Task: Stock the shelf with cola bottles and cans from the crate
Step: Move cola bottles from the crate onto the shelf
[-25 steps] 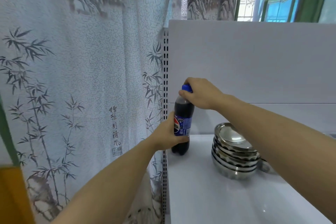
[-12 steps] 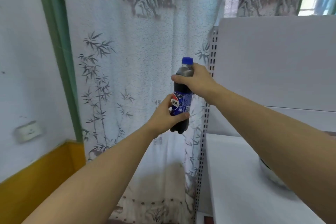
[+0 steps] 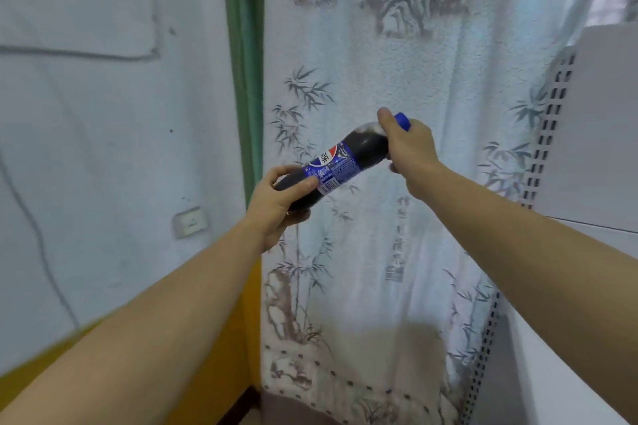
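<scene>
A dark cola bottle (image 3: 340, 164) with a blue label and blue cap is held in the air, tilted with its cap up and to the right. My left hand (image 3: 276, 203) grips its lower end. My right hand (image 3: 409, 145) grips its neck just below the cap. The bottle is in front of a printed curtain, well left of the white shelf (image 3: 600, 134), which shows only at the right edge. The crate is out of view.
A white curtain (image 3: 397, 252) printed with bamboo and mountains hangs straight ahead. A green door frame (image 3: 241, 62) and a pale wall with a socket (image 3: 190, 221) are to the left. The shelf's perforated upright (image 3: 542, 155) runs down the right.
The bottle has been lifted off the shelf, carried left and tilted from upright to slanted. The view has swung left, so the shelf and the steel bowls have left the picture.
</scene>
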